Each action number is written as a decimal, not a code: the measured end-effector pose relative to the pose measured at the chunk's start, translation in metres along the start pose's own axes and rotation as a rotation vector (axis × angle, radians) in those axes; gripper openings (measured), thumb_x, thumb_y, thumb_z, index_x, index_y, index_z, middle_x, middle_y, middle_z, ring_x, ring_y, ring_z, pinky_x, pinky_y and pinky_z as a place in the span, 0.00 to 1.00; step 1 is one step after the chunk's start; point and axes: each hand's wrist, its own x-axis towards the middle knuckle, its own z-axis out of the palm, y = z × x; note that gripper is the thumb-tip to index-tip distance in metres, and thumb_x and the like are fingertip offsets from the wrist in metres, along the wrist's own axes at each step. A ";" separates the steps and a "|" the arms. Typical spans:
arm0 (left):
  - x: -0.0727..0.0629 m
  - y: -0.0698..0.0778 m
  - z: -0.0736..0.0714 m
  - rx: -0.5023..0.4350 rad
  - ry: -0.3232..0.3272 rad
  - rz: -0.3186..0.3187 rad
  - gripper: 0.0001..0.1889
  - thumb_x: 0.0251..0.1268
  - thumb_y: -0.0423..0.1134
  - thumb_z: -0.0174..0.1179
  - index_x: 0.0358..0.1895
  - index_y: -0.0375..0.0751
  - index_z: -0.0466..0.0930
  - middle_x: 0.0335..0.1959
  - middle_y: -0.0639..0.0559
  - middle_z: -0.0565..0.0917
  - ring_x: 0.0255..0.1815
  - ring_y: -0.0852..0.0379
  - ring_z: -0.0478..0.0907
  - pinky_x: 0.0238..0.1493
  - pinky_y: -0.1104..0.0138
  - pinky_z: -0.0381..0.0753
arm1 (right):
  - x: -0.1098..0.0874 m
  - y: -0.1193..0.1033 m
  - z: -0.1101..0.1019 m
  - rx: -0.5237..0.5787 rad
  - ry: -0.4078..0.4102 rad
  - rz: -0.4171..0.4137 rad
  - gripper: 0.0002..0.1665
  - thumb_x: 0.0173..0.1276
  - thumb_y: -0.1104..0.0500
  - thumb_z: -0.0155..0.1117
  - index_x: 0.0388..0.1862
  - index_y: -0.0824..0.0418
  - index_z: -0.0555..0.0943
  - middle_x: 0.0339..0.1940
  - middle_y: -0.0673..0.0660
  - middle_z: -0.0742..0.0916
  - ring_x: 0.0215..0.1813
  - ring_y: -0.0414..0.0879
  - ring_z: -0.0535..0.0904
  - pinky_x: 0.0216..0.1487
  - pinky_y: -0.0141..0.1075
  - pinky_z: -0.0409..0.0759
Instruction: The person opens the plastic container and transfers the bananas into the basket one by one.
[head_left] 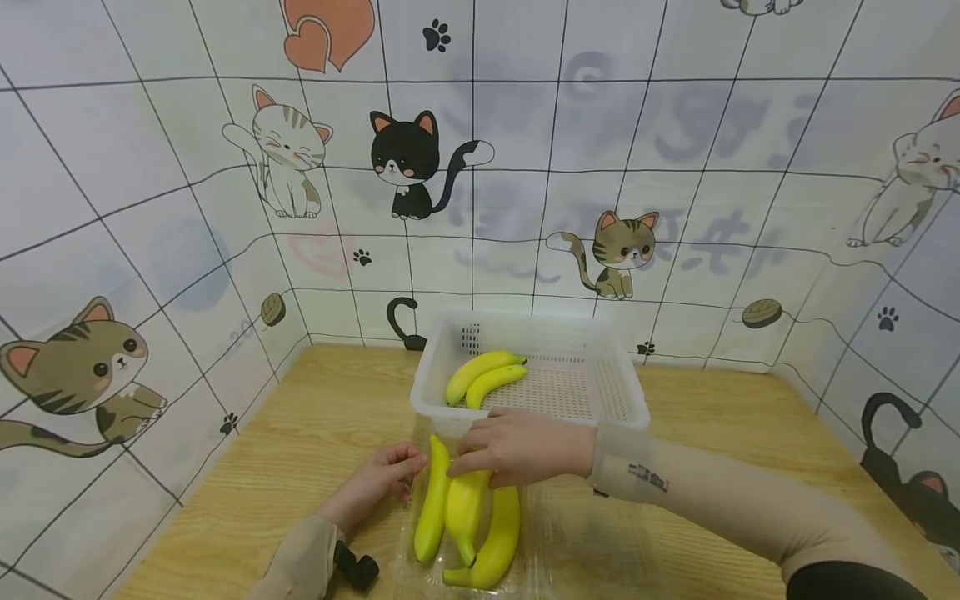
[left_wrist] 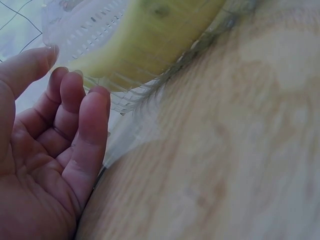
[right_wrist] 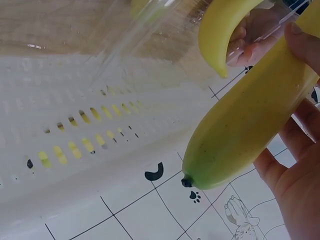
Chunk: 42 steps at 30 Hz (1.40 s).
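Observation:
My right hand point(head_left: 517, 446) grips a yellow banana point(head_left: 465, 510) from above; in the right wrist view the thumb lies on one side of this banana point(right_wrist: 245, 115) and fingers on the other. Two more bananas flank it: one at the left point(head_left: 431, 504), one curved at the right point(head_left: 501, 537). These lie in a clear plastic clamshell box point(head_left: 533, 533). With thumb and fingertips, my left hand point(head_left: 382, 477) pinches the box's left edge near its far corner. The left wrist view shows that ribbed clear wall point(left_wrist: 132, 95) beside the fingers.
Behind the box stands a white perforated basket point(head_left: 621, 375) with two bananas point(head_left: 480, 371) at its left. The box's clear lid point(head_left: 600, 533) lies folded out to the right on the wooden table point(head_left: 720, 433). A cat-patterned wall covering point(head_left: 510, 208) encloses the back and sides.

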 end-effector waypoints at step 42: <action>0.001 -0.003 -0.001 0.014 0.030 -0.019 0.14 0.70 0.47 0.58 0.38 0.38 0.73 0.29 0.52 0.73 0.29 0.57 0.71 0.29 0.67 0.78 | -0.016 0.065 -0.004 0.145 0.089 0.140 0.30 0.57 0.57 0.76 0.60 0.51 0.78 0.52 0.49 0.82 0.50 0.43 0.78 0.53 0.38 0.76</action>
